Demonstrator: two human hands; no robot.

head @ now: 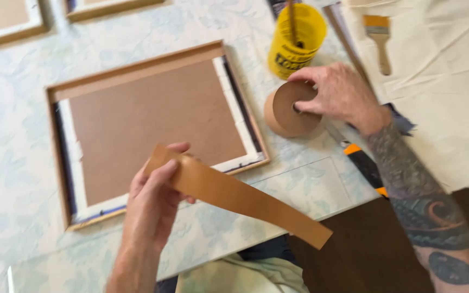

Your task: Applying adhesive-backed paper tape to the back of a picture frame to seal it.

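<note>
My left hand point(156, 198) pinches one end of a long brown paper tape strip point(240, 196), which hangs out toward the lower right above the table edge. My right hand point(338, 93) rests on a roll of brown paper tape point(287, 111) lying flat on the table, fingers at its core hole. A wooden picture frame point(137, 68) lies face down in the middle, showing a brown backing board point(153, 127) with white and dark margins around it.
A yellow tub point(295, 39) with a stick in it stands behind the roll. A flat paintbrush point(379, 35) lies on a cream cloth point(451, 81) at right. An orange and black utility knife point(362, 163) lies under my right forearm. More frames point(6, 24) sit at the top left.
</note>
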